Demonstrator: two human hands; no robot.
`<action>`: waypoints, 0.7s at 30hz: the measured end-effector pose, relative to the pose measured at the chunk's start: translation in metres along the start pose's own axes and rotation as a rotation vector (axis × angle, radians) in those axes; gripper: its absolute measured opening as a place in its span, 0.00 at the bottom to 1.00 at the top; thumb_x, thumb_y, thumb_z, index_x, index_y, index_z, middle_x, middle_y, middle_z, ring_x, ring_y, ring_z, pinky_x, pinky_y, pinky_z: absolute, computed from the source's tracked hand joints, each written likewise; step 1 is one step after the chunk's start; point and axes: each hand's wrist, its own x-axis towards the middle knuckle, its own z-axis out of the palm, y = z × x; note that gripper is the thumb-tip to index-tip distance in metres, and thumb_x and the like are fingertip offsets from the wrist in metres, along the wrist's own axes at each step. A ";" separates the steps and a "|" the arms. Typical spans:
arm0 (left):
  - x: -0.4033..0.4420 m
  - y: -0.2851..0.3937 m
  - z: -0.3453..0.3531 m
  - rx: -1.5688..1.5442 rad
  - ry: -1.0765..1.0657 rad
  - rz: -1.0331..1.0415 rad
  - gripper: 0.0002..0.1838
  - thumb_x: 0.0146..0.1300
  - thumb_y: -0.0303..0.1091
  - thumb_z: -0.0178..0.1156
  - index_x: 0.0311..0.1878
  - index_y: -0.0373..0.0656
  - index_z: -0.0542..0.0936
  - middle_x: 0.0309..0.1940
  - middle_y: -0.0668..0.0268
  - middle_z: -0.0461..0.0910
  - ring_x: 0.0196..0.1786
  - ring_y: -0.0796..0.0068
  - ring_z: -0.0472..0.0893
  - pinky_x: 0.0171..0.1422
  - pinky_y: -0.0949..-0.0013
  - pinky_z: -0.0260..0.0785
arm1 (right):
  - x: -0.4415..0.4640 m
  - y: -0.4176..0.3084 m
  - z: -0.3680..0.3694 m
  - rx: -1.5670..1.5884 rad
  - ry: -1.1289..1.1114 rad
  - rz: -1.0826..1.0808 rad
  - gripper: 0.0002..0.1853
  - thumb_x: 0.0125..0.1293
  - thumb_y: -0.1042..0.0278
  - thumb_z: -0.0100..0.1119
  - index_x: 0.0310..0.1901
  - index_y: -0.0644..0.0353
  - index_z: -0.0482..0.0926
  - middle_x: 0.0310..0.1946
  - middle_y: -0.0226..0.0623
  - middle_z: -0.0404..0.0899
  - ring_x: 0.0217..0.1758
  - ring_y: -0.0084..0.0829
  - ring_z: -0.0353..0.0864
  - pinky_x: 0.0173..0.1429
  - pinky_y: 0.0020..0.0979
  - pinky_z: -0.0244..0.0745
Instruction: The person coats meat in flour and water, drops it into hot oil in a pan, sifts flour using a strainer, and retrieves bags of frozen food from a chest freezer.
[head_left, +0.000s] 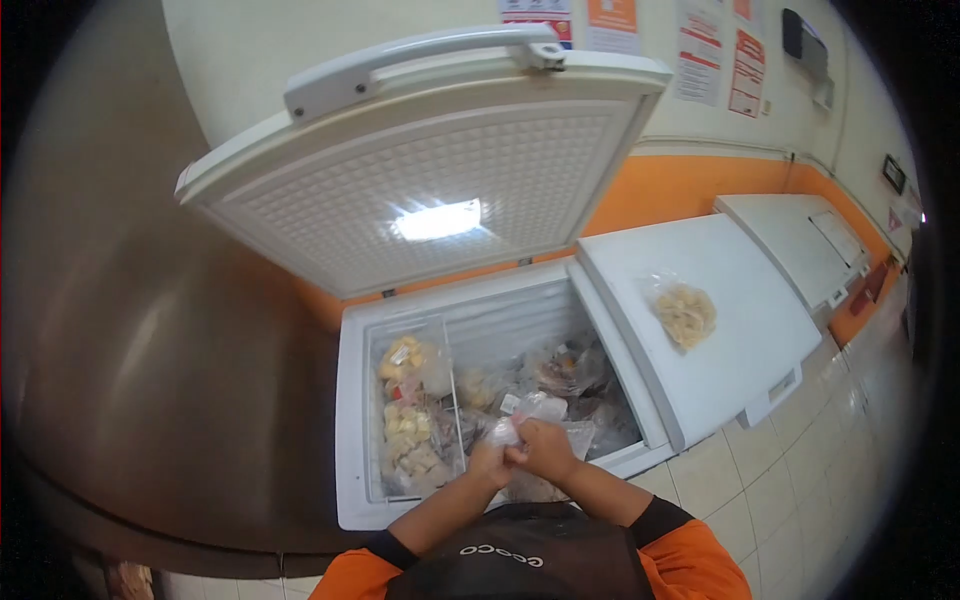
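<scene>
Both hands come together over the front of an open chest freezer (352, 440). My left hand (488, 464) is closed on a clear plastic bag (541, 405), its fingers bunched around the plastic. Right against it, my right hand (546, 449) grips the same bag; what the bag contains is hard to make out. Below and beyond the hands lie several bagged foods, among them a dark, frosty bag (560, 370). Left of a divider, bags of yellowish pieces (408, 425) fill a narrow compartment.
The raised freezer lid (430, 170) leans back above the hands. On the shut white lid (700, 250) to the right rests a bag of pale yellow food (685, 316). Another white freezer (780, 235) stands farther right. A brown surface (180, 330) borders the left side.
</scene>
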 end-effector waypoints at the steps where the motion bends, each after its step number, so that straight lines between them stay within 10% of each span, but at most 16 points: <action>1: -0.009 0.004 0.010 0.059 0.058 0.005 0.10 0.60 0.35 0.51 0.45 0.47 0.72 0.38 0.68 0.75 0.39 0.71 0.75 0.43 0.67 0.68 | 0.002 0.005 0.003 -0.026 0.043 -0.010 0.13 0.39 0.61 0.63 0.25 0.59 0.74 0.21 0.40 0.73 0.25 0.42 0.74 0.29 0.39 0.69; 12: -0.017 0.010 0.004 0.205 -0.077 0.213 0.24 0.50 0.17 0.45 0.54 0.40 0.63 0.45 0.60 0.72 0.49 0.69 0.72 0.55 0.72 0.62 | -0.005 0.046 0.016 0.364 -0.079 0.202 0.14 0.39 0.68 0.62 0.31 0.63 0.76 0.23 0.40 0.73 0.25 0.38 0.75 0.30 0.33 0.70; 21: 0.000 -0.003 0.004 0.884 -0.039 0.150 0.22 0.52 0.23 0.55 0.53 0.36 0.70 0.35 0.68 0.76 0.36 0.80 0.73 0.41 0.76 0.65 | -0.009 0.085 0.024 0.457 -0.281 -0.031 0.08 0.42 0.72 0.59 0.27 0.65 0.78 0.21 0.38 0.71 0.24 0.35 0.73 0.29 0.30 0.67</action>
